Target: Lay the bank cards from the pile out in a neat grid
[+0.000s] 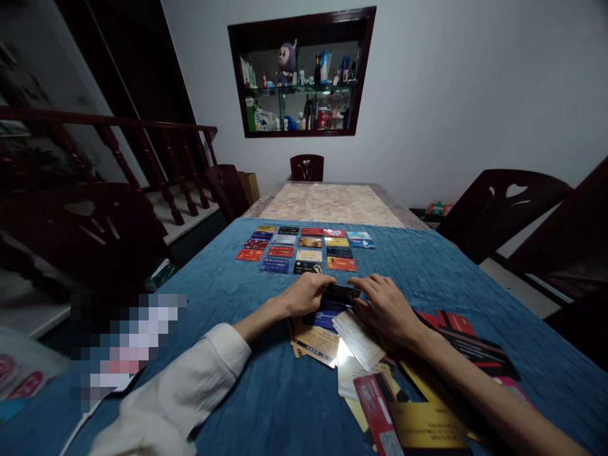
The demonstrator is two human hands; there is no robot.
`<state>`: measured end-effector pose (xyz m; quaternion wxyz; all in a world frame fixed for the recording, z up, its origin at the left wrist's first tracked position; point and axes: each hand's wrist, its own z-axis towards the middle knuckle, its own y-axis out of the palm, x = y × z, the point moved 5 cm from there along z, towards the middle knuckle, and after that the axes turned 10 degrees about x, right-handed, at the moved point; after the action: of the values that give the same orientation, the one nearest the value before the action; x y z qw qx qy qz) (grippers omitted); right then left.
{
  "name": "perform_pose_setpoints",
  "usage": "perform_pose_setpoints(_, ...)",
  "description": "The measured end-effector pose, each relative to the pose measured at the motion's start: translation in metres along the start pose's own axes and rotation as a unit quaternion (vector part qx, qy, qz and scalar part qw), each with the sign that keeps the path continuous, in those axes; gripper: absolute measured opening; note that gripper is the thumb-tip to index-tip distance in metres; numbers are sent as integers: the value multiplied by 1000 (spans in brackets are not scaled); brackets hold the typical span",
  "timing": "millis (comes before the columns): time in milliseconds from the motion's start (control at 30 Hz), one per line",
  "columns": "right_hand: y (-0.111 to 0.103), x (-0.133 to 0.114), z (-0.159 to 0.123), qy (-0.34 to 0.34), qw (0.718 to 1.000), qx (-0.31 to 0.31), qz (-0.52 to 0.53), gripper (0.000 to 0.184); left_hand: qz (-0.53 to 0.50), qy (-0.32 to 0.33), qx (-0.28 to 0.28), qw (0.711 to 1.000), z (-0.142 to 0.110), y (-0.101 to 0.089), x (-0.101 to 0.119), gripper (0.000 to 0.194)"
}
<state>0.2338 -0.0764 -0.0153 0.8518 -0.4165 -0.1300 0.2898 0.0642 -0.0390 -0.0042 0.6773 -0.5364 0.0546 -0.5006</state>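
Note:
My left hand (308,295) pinches the left end of a dark card (342,292), thumb and fingers together. At the card's other end, my right hand (387,309) grips it with thumb and fingertips. Beneath my hands spreads a loose pile: a blue card (324,316), a tan card (319,345), a white card (360,340), a red card (377,411) and a gold card (427,425), partly hidden by my right forearm. Beyond my hands, several cards lie in neat columns, among them a black card (308,267) and an orange-red card (341,263).
A blue cloth (213,278) covers the near part of the table; a patterned top (327,201) shows beyond. A blurred-out device (137,348) with a white cable lies at left. Chairs stand around, one (503,215) at right. More red and black cards (475,345) lie by my right forearm.

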Motion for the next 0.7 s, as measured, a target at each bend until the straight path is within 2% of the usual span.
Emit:
perform_pose_setpoints(300, -5, -15, 4, -22, 997, 28, -71, 39, -14, -22, 55, 998, 2, -10, 2, 35)
perform_pose_setpoints(700, -10, -21, 7, -30, 986, 97, -132, 31, -17, -27, 75, 997, 3, -14, 2, 31)
